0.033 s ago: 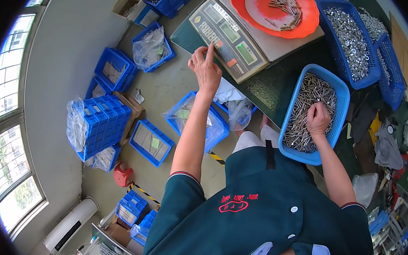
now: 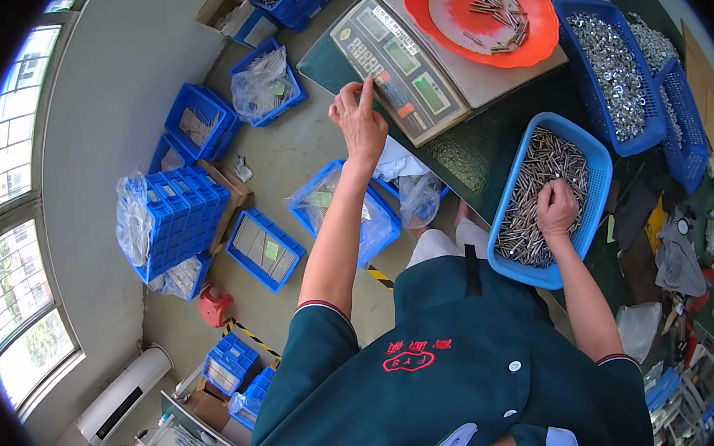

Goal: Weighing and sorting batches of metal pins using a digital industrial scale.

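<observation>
My left hand (image 2: 360, 126) reaches to a digital weighing scale (image 2: 412, 72), a fingertip at its keypad. Its fingers are partly bent and apart, holding nothing. On the scale's metal plate sits an orange-red plastic bowl (image 2: 545, 36) with some slim metal pins (image 2: 495, 4) in it. My right hand (image 2: 558, 205) is down in a light blue plastic basket (image 2: 600, 172) full of similar metal pins (image 2: 546, 158). The fingers of that hand are closed together over the pins; what lies between them is hidden.
Right of the scale, a blue basket (image 2: 659, 128) holds shiny nut-like metal parts (image 2: 609, 69). Small greenish pieces (image 2: 458, 163) lie on the dark green table. At left, stacked blue crates (image 2: 180, 207) and a crate of rods (image 2: 265, 251) stand on the floor, near a red object (image 2: 215, 305).
</observation>
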### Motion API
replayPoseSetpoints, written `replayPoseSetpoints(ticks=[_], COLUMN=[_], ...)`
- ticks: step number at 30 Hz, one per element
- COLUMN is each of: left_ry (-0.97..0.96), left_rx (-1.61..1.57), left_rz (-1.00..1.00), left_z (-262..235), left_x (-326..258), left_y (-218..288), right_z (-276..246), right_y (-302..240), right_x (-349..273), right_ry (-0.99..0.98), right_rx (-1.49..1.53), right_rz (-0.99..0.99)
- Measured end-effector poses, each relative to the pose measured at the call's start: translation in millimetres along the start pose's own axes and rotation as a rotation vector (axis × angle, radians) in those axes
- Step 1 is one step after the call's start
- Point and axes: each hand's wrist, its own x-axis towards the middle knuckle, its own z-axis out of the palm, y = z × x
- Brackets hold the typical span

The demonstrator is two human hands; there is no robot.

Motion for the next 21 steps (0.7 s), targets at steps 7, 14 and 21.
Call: replayPoseSetpoints(ticks=[7,14,21], left_ry=[-0.006,-0.072,-0.072], left_rx=[0.009,0.099,0.056], left_rz=[0.002,-0.041,-0.016], left_z=[2.4,0.3,-13.6], left_x=[4.2,8.7,15.5], left_y=[1.0,4.6,5.2], right_z=[0.0,0.0,2.0], right_y=[0.6,0.2,2.6], right_x=[0.5,-1.7,-2.5], right_ry=[-0.015,-0.046,-0.031], right_rx=[0.005,-0.013,-0.015], right_rz=[0.015,0.026,0.014])
